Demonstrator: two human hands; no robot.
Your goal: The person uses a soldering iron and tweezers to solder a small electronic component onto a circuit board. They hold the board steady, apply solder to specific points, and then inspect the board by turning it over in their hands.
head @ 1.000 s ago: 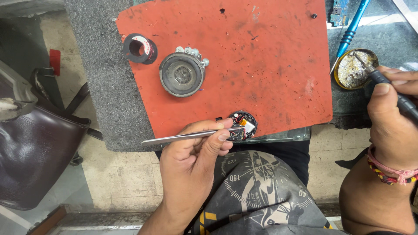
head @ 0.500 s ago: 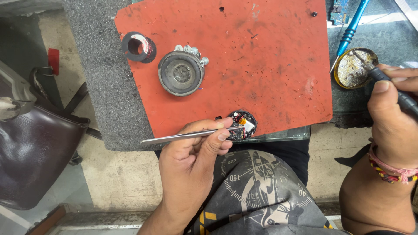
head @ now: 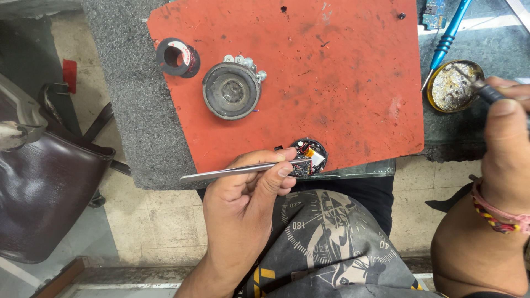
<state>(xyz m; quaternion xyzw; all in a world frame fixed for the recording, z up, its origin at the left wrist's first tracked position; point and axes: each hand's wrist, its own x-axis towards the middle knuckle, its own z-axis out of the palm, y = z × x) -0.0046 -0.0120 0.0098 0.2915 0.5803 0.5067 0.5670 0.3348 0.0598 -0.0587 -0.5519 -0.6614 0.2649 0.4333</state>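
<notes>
A dark brown bag (head: 41,204) sits at the left edge of the frame beside a grey felt pad (head: 130,127) that carries an orange work mat (head: 331,83). At the mat's upper left lie a small black spool (head: 176,57) and, just right of it, a round grey speaker (head: 231,90). At lower centre, the left hand (head: 243,204) pinches a pair of metal tweezers (head: 237,170), fingers closed on them, the tips resting on a small round circuit board (head: 310,157) at the mat's near edge. A blue screwdriver (head: 448,37) lies at upper right, beside a round tin of flux (head: 455,86). At the right edge, the right hand (head: 505,149), wearing a braided wristband (head: 497,212), is wrapped around a dark soldering iron (head: 488,92) whose tip reaches into the tin.
</notes>
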